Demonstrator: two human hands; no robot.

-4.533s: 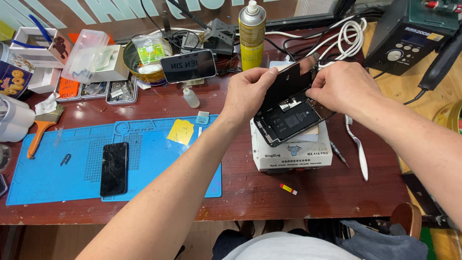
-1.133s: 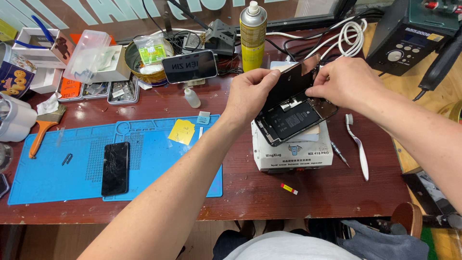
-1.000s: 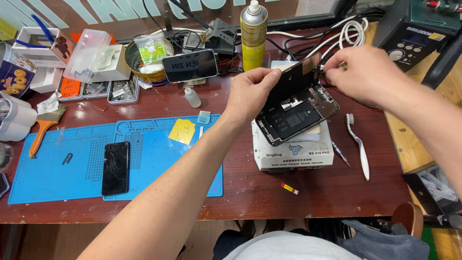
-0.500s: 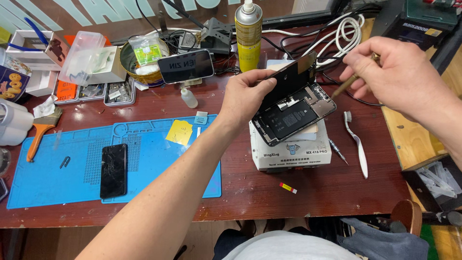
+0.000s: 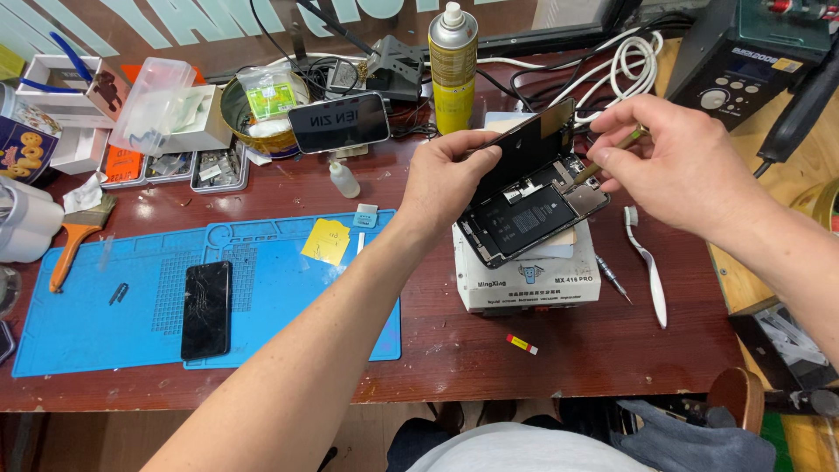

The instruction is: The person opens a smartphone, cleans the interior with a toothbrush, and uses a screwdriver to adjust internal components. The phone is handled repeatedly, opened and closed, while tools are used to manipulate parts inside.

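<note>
Phone repair workshop: blue repair mat [image 5: 105, 306], soldering station [image 5: 752, 52].

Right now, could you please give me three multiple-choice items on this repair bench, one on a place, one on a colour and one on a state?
1. Where does the cracked black phone lie?
A. on the blue work mat
B. on the white box
C. in the round tin

2. What colour is the spray can behind the opened phone?
A. red
B. yellow with a silver top
C. blue

3. How is the opened phone's screen standing?
A. lying flat and shut
B. taken off and set aside
C. tilted up by the left hand

Answers:
1 A, the phone rests on the mat's left half.
2 B, the can's body is yellow under a silver shoulder.
3 C, the left hand props the screen while the right hand points a thin tool inside.
</note>
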